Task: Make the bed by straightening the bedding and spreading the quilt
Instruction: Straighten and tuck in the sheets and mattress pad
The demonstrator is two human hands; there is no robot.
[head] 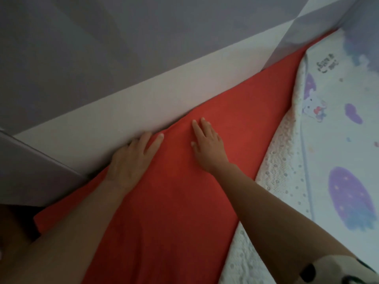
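Sleeve (pixel 332 271): patterned, at the 5 o'clock corner of the view, nearest the camera. Both bare forearms extend from the lower edge toward the centre.

Red sheet (pixel 174 212): covers the bed as a broad band running from 6 o'clock up to 1 o'clock. It lies mostly smooth, with a slight ridge between the two hands.

Quilt (pixel 332 140): white with purple prints, located at 3 o'clock. It lies on the sheet, and its lace border (pixel 272 181) runs along the right side of the red band. It is apart from both hands.

Right hand (pixel 208 146): just right of centre, palm down, fingers straight and flat on the sheet. It grips nothing.

Left hand (pixel 133 160): at 8 o'clock from centre, palm down, fingers extended. It presses the sheet where it meets the wall (pixel 123 111). The outer fingertips reach that seam; whether they tuck into it cannot be told.

Wall: white lower band, grey above, from 9 to 1 o'clock.
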